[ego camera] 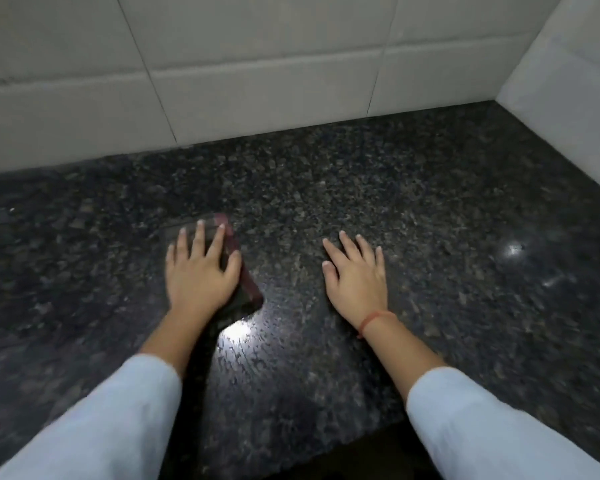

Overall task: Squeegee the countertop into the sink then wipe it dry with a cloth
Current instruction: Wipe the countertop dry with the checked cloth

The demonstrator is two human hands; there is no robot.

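Both hands lie flat on a dark speckled stone tabletop (413,209) that fills the middle and lower frame. The left hand (201,268), left of centre, presses palm-down with fingers spread on a dark cloth (246,289); it is not clenched around it. Most of the cloth is hidden under the palm, and its dark body blends into the stone, so its outline is hard to trace. Only a reddish-brown border strip shows clearly, running from above the fingertips down to the right of the thumb. The cloth's edges look smeared by motion blur.

The right hand (355,271), right of centre, rests open and empty on bare stone, fingers apart, well clear of the cloth. A thin red thread (374,322) circles its wrist. Pale blue sleeves (94,420) cover both forearms and are cut off by the lower corners.

A bright glare patch (238,332) sits just below the cloth. White wall tiles (257,64) span the top of the frame and turn a corner at upper right.
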